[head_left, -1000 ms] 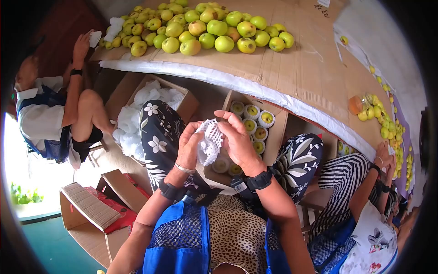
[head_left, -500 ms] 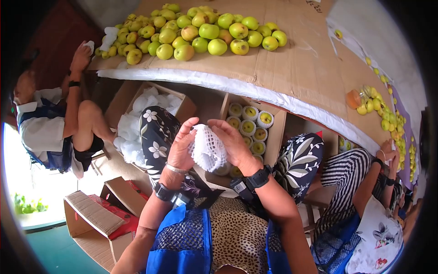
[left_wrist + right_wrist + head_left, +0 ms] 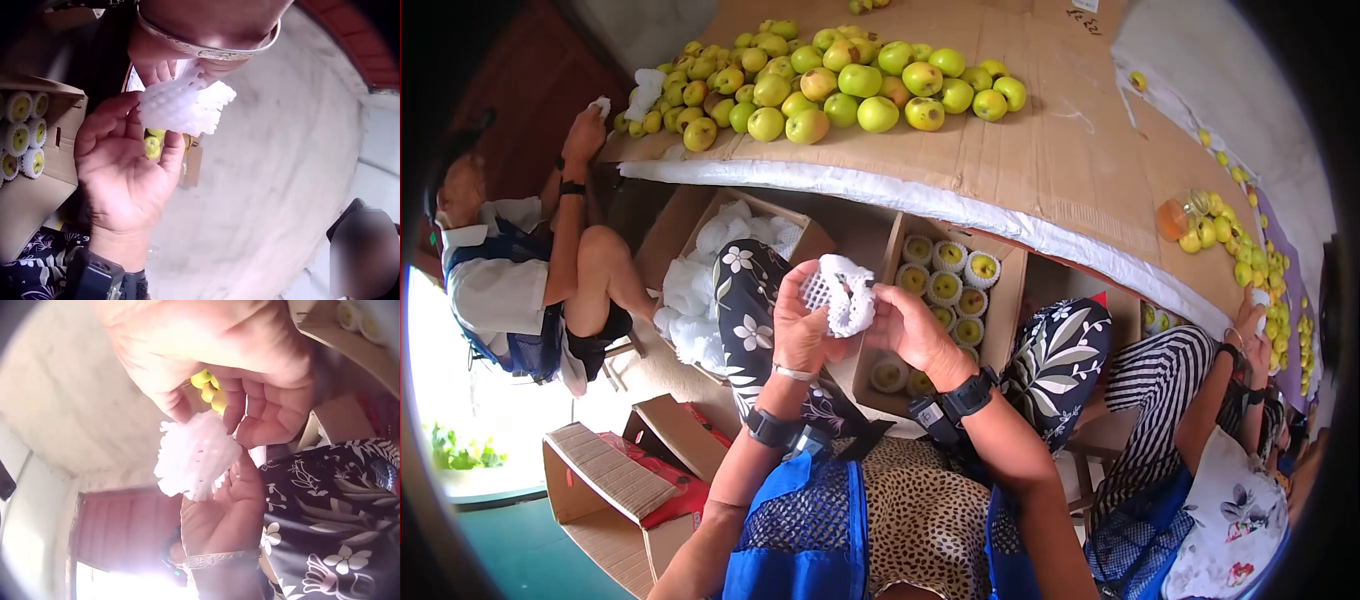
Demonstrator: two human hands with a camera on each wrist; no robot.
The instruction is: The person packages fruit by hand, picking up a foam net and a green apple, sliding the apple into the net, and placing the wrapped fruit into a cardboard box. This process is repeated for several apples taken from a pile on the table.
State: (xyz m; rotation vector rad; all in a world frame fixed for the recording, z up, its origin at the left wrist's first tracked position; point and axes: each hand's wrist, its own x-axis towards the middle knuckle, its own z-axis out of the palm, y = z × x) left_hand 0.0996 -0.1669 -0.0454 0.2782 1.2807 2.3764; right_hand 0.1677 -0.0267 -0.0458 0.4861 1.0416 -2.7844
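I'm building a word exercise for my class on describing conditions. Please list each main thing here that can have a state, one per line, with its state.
Foam net: held, no apple seen inside
Left grip: holding the foam net
Right grip: thumb and fingers holding its edge
Loose apples: heaped, unwrapped, some blemished
Apple box: open
Boxed apples: in foam nets, grouped in rows
Spare nets: piled up
Floor carton: open

Appears to be a fruit-packing workroom. Shows a cardboard-covered table [image 3: 1050, 150] heaped with loose yellow-green apples [image 3: 859, 80]; along that table's near side, has an open carton [image 3: 1003, 290] of apples in white foam sleeves [image 3: 983, 279], another carton [image 3: 818, 240] of loose foam nets [image 3: 690, 290], and seated people [image 3: 505, 290].
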